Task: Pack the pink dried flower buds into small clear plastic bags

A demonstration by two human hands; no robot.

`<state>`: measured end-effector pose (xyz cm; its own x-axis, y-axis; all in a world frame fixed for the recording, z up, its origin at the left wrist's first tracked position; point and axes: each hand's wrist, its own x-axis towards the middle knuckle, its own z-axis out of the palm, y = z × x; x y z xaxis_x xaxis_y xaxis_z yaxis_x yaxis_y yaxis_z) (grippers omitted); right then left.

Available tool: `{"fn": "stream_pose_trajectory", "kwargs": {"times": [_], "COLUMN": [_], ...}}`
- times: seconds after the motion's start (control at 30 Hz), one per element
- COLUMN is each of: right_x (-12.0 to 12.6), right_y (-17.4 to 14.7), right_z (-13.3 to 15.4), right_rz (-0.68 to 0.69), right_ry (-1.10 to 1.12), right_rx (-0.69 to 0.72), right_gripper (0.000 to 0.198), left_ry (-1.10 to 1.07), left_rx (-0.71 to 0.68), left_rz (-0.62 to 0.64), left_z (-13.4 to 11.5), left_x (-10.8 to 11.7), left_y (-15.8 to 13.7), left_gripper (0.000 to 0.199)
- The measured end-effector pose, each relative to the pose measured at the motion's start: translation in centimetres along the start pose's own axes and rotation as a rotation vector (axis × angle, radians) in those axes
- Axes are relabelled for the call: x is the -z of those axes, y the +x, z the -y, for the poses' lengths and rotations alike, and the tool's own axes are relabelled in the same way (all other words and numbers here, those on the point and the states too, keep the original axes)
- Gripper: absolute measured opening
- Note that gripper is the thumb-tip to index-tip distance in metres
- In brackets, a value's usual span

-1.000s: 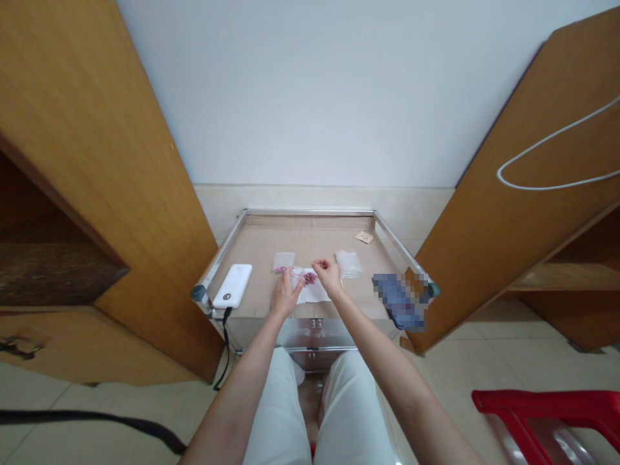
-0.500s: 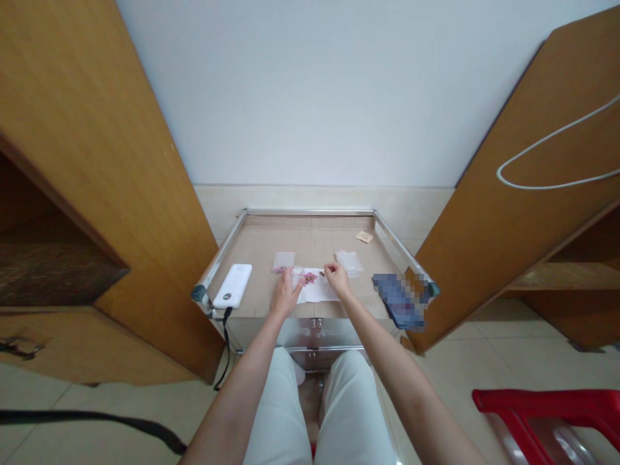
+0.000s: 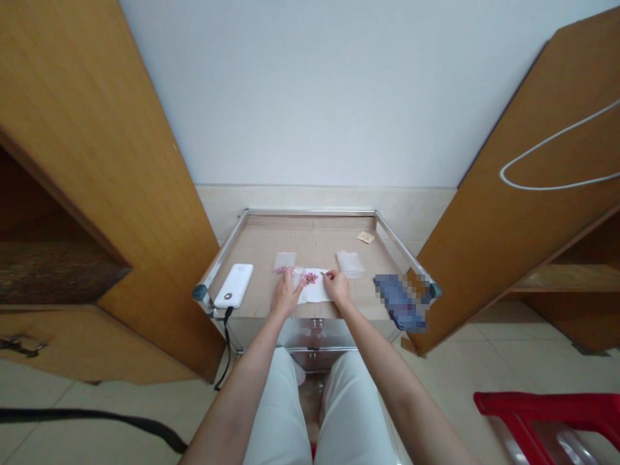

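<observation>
A white sheet (image 3: 317, 294), perhaps paper or cloth, lies at the tray's front with a small heap of pink and brown bits (image 3: 310, 278) on it, too small to name. At its left edge my left hand (image 3: 287, 296) has thumb and fingers curled round what looks like a clear plastic bag (image 3: 297, 274), mostly hidden. My right hand (image 3: 338, 287) is over the sheet's right side, fingertips pinching a tiny dark piece (image 3: 324, 274). Behind my left hand lies a flat clear packet (image 3: 285, 259) with pink near its lower edge. A stack of clear bags (image 3: 349, 263) rests beyond my right hand.
The metal-railed tray top (image 3: 310, 232) stands against the wall. On it are a white power bank (image 3: 234, 286) with a black cable, a small tan card (image 3: 365, 237) and a blurred dark blue item (image 3: 400, 300). Wooden cabinets flank both sides; a red stool (image 3: 547, 407) is right.
My right hand has come down slightly and turned, its fingertips now lower over the sheet with the dark piece. My left hand holds its place by the heap.
</observation>
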<state>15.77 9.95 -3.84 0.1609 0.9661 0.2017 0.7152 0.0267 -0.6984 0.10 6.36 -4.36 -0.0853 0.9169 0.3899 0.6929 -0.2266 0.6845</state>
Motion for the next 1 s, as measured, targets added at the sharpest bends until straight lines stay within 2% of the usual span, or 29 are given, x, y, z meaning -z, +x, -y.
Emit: {"fn": "stream_pose_trajectory", "kwargs": {"times": [0.37, 0.57, 0.8, 0.9, 1.0], "right_x": [0.0, 0.0, 0.4, 0.6, 0.6], "right_y": [0.0, 0.0, 1.2, 1.5, 1.0], "right_z": [0.2, 0.2, -0.1, 0.8, 2.7], "right_rz": [0.009, -0.004, -0.078, -0.098, -0.063], "right_ry": [-0.054, -0.008, 0.224, 0.374, 0.531], "right_rx": [-0.036, -0.049, -0.100, -0.070, 0.004], "right_gripper": [0.023, 0.023, 0.018, 0.017, 0.017], "left_ry": [0.020, 0.024, 0.007, -0.004, -0.011], "left_rx": [-0.011, -0.002, 0.006, 0.006, 0.006], "left_rz": [0.006, 0.013, 0.015, 0.008, 0.006], "left_z": [0.2, 0.0, 0.2, 0.2, 0.0], "left_x": [-0.1, 0.0, -0.1, -0.1, 0.0], "left_y": [0.1, 0.0, 0.0, 0.0, 0.0], "left_gripper": [0.046, 0.046, 0.046, 0.046, 0.047]}}
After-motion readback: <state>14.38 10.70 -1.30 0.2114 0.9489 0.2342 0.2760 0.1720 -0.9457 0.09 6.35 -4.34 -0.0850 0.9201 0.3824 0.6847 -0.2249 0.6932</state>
